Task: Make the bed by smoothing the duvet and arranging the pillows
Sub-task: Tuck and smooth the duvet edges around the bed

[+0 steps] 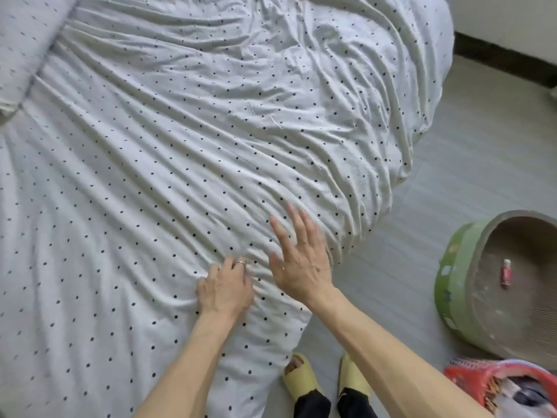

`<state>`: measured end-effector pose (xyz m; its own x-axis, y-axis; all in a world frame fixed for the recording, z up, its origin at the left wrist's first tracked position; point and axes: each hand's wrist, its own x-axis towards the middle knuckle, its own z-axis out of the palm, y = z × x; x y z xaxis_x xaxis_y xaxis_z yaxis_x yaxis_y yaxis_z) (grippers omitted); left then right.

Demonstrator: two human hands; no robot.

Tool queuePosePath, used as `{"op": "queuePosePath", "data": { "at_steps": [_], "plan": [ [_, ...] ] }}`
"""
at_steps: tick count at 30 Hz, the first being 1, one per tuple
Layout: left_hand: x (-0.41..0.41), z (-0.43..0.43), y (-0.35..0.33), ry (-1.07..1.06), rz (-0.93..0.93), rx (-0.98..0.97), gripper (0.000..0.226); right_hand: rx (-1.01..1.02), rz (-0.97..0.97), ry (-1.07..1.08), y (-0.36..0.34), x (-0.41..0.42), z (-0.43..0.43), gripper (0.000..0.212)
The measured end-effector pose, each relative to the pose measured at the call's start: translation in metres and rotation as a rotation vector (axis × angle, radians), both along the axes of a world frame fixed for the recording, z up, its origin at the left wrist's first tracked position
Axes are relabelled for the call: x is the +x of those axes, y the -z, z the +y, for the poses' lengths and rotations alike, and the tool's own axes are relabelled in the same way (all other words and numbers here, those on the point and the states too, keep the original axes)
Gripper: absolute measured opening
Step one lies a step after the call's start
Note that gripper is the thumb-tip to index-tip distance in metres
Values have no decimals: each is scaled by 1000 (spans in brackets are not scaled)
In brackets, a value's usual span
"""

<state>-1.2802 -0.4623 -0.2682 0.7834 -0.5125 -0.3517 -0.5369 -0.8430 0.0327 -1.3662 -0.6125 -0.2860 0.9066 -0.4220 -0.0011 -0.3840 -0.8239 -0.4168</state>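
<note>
Left hand (224, 289) bunching dotted duvet (180, 140) at near edge; right hand (300, 260) just beside, spread flat, holding nothing.

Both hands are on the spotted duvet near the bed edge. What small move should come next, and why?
Probably sweep the right hand, open and flat, outward toward the far corner while the left hand pins the duvet. Long wrinkles fan from the hands across the cover and bunch at that corner, so it is not yet smooth.
</note>
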Motion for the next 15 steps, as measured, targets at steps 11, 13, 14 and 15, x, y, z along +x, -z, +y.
{"op": "queuePosePath", "data": {
  "at_steps": [11,13,14,15],
  "plan": [
    [65,-163,-28,218,51,-135,56,330,528,379,12,-41,-186,64],
    [68,-205,-30,219,91,-170,60,463,349,513,9,-25,-224,68],
    [69,-226,-29,222,105,-177,61,539,281,591,10,-18,-246,72],
    [72,-248,-27,233,111,-177,61,624,215,676,8,-9,-269,77]
  ]
}}
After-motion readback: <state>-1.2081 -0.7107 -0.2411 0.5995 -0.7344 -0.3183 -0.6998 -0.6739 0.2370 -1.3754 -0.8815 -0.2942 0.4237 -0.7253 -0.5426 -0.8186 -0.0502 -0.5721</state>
